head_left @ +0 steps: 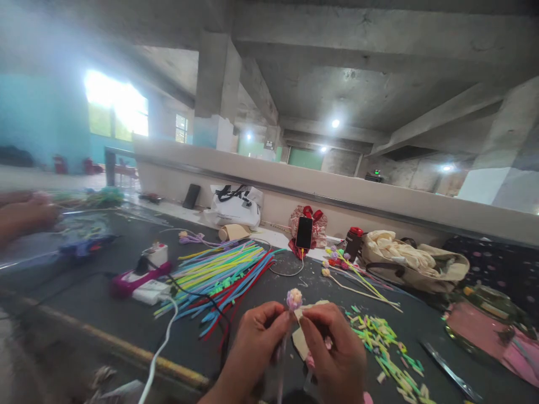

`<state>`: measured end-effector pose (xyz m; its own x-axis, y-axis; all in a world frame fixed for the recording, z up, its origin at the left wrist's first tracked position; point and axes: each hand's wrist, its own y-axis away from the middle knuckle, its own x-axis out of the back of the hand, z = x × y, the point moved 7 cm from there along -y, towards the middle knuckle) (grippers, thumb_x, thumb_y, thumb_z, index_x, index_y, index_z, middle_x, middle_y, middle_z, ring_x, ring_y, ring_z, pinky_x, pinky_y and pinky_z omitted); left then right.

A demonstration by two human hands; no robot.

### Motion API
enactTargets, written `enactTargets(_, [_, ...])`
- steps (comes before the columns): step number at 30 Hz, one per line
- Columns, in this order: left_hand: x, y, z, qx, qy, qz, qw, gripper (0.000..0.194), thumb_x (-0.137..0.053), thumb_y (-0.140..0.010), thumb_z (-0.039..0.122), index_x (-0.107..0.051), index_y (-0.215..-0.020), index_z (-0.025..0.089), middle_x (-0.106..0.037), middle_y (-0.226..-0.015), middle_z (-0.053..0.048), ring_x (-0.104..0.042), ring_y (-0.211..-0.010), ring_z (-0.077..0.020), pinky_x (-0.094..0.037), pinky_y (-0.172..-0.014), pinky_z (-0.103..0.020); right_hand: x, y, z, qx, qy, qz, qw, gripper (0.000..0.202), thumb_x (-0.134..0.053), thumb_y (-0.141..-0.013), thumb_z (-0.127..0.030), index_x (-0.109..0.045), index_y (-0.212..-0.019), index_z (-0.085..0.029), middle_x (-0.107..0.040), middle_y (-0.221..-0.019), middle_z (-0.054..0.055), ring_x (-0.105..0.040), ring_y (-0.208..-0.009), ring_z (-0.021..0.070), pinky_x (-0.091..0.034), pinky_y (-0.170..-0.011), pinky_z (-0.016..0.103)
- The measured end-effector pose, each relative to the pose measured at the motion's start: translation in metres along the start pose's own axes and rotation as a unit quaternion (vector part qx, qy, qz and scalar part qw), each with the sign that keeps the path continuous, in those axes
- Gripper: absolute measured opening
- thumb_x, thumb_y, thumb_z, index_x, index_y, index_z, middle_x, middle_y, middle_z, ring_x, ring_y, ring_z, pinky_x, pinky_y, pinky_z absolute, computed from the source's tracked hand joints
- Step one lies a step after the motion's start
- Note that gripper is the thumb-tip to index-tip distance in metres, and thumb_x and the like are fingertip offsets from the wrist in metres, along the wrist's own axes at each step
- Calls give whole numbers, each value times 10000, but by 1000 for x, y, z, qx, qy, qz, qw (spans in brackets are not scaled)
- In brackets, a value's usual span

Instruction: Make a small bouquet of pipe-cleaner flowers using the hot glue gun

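A small craft flower (294, 297), cream on top with lilac petals below, stands upright on a thin pale stem. My left hand (256, 343) is closed, pinching the flower just under its head. My right hand (337, 347) is also closed, thumb and forefinger pressed together beside the flower; whatever is between those fingertips is too small to make out. Under the hands lies a cream piece of card or cloth (300, 341), partly hidden, with pink bits near it. Short yellow and green cut pieces (374, 334) are scattered right of my right hand.
Colourful fuzzy stems (236, 264) lie left of centre beside a purple power strip (126, 282) with cables. Finished flowers (337, 261), a propped phone (304, 232), a cloth bag (421, 269), a metal tool (450, 370) and a pink-filled container (480, 325) surround the workspace. Another person's hand (31, 216) is at far left.
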<state>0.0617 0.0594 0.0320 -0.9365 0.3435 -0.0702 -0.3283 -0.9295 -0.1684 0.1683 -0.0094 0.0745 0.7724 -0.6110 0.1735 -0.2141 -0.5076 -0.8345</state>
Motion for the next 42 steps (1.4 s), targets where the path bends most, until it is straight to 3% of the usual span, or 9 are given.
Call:
enactTargets(6, [-4,3,-3,31,135,1,990,245,-610,-650,375,-558,-569,149,-430,-390,69,-325,-320,-43,-230,-354,-160,6,9,9,-56,-57,34,996,49,-555,-736,-231,-573,-706,-196,-551,-637,6,-455,-446,87,-363,-401,194])
enactTargets(14, [1,4,-2,-1,108,9,994,230,-618,-654,355,-597,-586,136,-459,-413,45,-366,-361,-54,-257,-369,-162,-3,12,29,-180,-100,22,978,116,-561,-721,-300,-581,-680,-193,-480,-538,-48,-408,-397,68,-331,-378,174])
enactTargets(22, [-1,3,-7,2,105,-7,994,259,-635,-627,392,-601,-611,136,-418,-395,61,-347,-331,-45,-275,-351,-162,-20,13,29,-168,-156,-37,973,175,-579,-689,-338,-610,-764,-183,-537,-626,-6,-483,-488,104,-392,-440,193])
enactTargets(26, [-1,5,-4,4,112,-6,994,264,-613,-657,395,-602,-645,132,-425,-391,62,-361,-331,-42,-286,-352,-151,-23,14,30,-182,-161,-36,969,174,-574,-695,-331,-614,-765,-177,-562,-644,8,-513,-534,121,-415,-485,203])
enactTargets(34, [-3,1,-14,70,272,-57,958,207,-608,-684,329,-611,-648,125,-559,-472,24,-369,-276,-3,-253,-296,-111,-11,19,37,-223,-138,-33,964,158,-552,-720,-323,-604,-759,-179,-470,-574,-41,-396,-416,67,-314,-394,173])
enactTargets(38, [-5,0,-15,89,292,-78,949,199,-608,-689,315,-621,-659,119,-552,-463,26,-379,-280,-2,-280,-300,-107,-12,22,40,-218,-127,-64,965,152,-542,-727,-316,-598,-707,-176,-445,-550,-45,-397,-415,65,-314,-397,170])
enactTargets(42, [-1,-3,-15,84,281,-51,955,181,-609,-693,296,-620,-664,118,-554,-457,28,-380,-280,2,-269,-301,-99,-13,20,38,-196,-110,-87,970,137,-532,-735,-288,-602,-696,-176,-432,-533,-48,-394,-405,63,-294,-380,174])
